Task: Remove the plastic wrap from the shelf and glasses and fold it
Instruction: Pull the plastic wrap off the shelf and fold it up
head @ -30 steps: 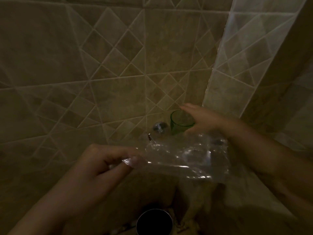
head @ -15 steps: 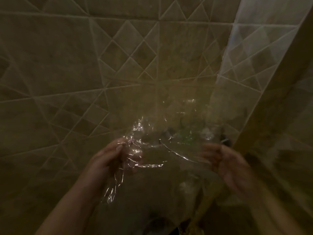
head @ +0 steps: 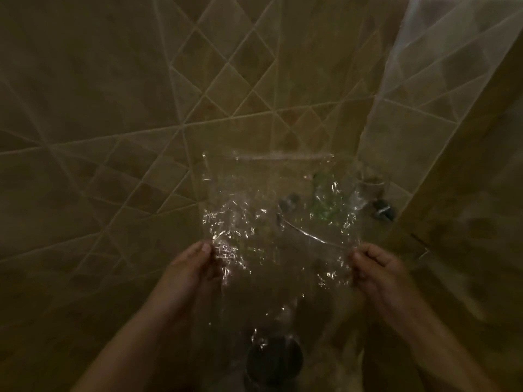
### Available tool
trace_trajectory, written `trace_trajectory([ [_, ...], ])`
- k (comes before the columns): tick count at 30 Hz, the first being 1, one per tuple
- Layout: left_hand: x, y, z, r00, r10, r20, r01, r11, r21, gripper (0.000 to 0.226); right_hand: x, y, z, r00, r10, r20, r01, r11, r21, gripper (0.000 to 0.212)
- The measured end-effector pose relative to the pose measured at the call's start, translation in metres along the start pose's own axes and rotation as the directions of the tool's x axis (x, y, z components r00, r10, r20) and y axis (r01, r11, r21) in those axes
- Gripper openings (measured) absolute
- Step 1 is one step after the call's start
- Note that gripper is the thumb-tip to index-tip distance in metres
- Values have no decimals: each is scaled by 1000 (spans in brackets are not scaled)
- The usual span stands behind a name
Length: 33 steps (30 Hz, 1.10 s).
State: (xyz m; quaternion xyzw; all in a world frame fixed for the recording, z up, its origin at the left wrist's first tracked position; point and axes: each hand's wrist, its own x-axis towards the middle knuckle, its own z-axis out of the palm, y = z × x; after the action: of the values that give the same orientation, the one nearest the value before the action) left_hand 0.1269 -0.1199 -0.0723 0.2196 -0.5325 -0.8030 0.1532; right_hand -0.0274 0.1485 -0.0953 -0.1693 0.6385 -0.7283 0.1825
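A: Head view, only one we've got. Status?

B: Plastic wrap [head: 271, 222] looks lifted clear, held up flat in the air between both hands. So the removal part reads as done, my guess. No fold in it yet, sheet looks spread to one crinkled layer. Folding is what's left.

A: Where does it sit in frame?

B: Centre, running toward 6 o'clock. Top edge is a bright straight line just above centre, bottom hangs down past the hands.

A: Hands?

B: Left hand [head: 195, 267] at about 7 o'clock of the sheet, thumb and fingers pinching its left edge. Right hand [head: 376, 270] at about 5 o'clock, fingers curled and pinching the right edge. Hands well apart and level, sheet stretched between them. Both forearms come up from the bottom of the frame.

A: Glasses, shelf?

B: Green glass [head: 325, 202] shows through the film, at 1 o'clock of the sheet's centre. Metal fittings [head: 382, 210] at 3 o'clock against the tiled wall [head: 113, 108]. Shelf itself too dim, cannot tell. Dark round thing [head: 274, 360] at 6 o'clock, unclear what.
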Motion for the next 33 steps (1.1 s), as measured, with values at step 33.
trace_trajectory([
  [33, -47, 8, -30, 965, 263, -7, -254, 938, 237, 37, -36, -23, 13, 980, -171, -97, 186, 968, 169, 47],
])
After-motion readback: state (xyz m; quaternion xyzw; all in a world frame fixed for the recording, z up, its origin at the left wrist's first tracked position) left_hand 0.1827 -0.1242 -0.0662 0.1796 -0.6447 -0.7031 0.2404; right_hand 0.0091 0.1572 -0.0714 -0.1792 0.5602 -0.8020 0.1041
